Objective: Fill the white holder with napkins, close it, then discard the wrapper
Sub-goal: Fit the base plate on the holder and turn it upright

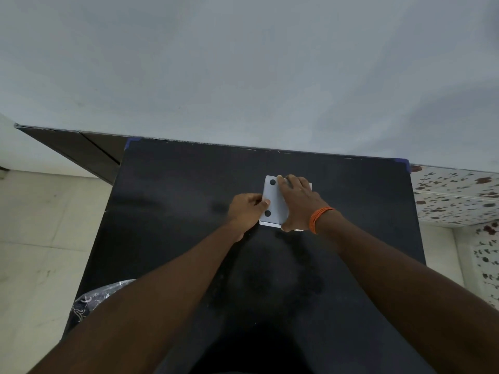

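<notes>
- While both arms reached forward, the white holder (pixel 274 199) lay flat on the black table (pixel 175 211), just right of frame centre, its pale face with two black dots turned up.
- Left hand (pixel 247 209) pinched the holder's left edge, thumb on top.
- Right hand (pixel 298 202) was spread over its right side, fingers clasping the far edge; orange thread band (pixel 318 218) on that wrist.
- Crinkled clear wrapper (pixel 91 300) sat at lower left, partly behind the left forearm.
</notes>
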